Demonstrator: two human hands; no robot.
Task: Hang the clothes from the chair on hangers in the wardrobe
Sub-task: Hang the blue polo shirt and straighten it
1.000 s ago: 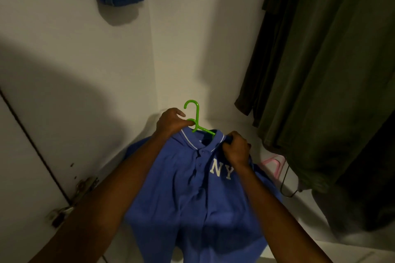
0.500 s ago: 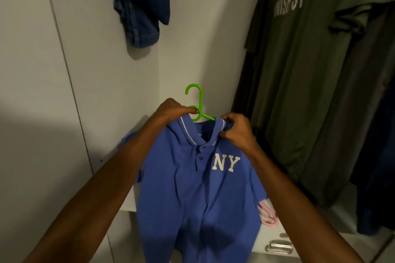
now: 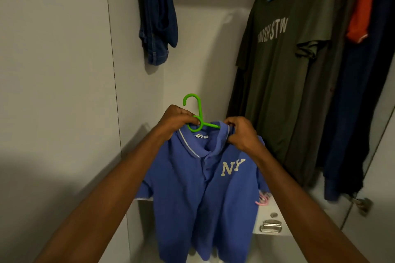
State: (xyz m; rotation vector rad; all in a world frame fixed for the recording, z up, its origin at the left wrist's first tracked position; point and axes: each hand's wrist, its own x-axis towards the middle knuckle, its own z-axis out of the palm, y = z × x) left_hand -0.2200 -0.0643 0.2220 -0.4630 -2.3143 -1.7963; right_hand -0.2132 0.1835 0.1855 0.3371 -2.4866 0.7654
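Low in the picture, right of the middle, a white shelf (image 3: 275, 214) runs across the inside of the wardrobe. A pink hanger (image 3: 262, 199) lies flat on it, near its left part, and a blue shirt hanging in front hides some of that hanger. On the front edge of the shelf sits a shiny metal latch (image 3: 271, 226) with a small round metal piece (image 3: 273, 215) just above it. At the right of the frame, dark clothes (image 3: 339, 113) hang down above the shelf; whether their bottom ends touch it cannot be told.
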